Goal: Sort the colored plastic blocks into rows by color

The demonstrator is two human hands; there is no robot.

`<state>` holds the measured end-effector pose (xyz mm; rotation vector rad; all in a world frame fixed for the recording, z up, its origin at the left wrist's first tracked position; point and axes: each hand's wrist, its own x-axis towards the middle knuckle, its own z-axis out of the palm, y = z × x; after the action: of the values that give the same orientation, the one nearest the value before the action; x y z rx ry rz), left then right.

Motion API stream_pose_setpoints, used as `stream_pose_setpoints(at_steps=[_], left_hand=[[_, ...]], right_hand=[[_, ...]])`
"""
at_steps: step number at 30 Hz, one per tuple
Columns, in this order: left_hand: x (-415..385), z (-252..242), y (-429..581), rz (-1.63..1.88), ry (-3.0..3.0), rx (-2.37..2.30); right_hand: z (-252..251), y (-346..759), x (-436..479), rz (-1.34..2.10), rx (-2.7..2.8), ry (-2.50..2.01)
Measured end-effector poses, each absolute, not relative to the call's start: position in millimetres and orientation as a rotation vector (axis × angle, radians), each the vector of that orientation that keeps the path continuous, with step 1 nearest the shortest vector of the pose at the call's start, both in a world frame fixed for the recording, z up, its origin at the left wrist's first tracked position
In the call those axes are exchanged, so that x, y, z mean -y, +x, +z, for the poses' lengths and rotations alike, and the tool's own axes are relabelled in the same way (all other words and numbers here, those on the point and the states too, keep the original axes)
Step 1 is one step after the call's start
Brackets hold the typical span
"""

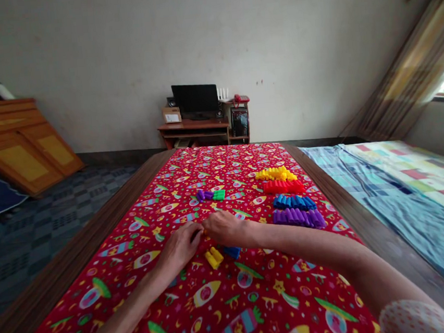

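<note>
Over the middle of the red cartoon-print cloth, my left hand (183, 242) and my right hand (224, 228) meet at their fingertips. Both have their fingers closed. A sliver of a small orange piece (206, 232) shows between them; its kind is hidden, and I cannot tell what each hand grips. Just nearer to me lie two short yellow plastic pieces (214, 258), tube-like in shape. A blue piece (232, 252) is partly covered by my right hand. Beyond the hands, purple pieces (206, 194) sit beside green ones (219, 194).
Along the right side lie rows of similar pieces: yellow (275, 174), red (283, 186), blue (294, 202) and purple (298, 218). The cloth (205, 320) covers a dark wooden table (385, 229). A bed (409, 195) stands at right; a desk with a monitor (195, 100) is beyond.
</note>
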<state>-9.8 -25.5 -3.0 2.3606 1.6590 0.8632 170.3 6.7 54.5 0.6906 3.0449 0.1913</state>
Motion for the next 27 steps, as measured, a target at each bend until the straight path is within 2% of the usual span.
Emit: stream_pose_setpoints(at_steps=[3,8,11,14,18,27], left_hand=[[27.1,0.1,-10.0,0.912,2.304,-1.617],[33.0,2.2,-14.1,0.979,2.304,-1.540],[34.4,1.1,-16.8,0.985,2.324,-1.521],[32.7,-1.5,-18.7,0.963,2.349,-1.526],[29.2,-6.8,-20.9,0.973,2.368,-1.517],[27.1,-12.7,-24.2,0.983,2.385,-1.528]], right_hand=[[52.7,178.7,-12.2,0.205,-3.101,0.713],[74.2,211.8,-36.2,-0.297,-3.286,0.708],[99.2,265.1,-60.2,-0.403,-3.428,0.927],[113.8,338.6,-91.5,-0.346,-3.390,1.605],[103.7,419.8,-131.7,-0.206,-3.081,2.188],[70.3,447.2,-166.1,0.119,-2.757,2.040]])
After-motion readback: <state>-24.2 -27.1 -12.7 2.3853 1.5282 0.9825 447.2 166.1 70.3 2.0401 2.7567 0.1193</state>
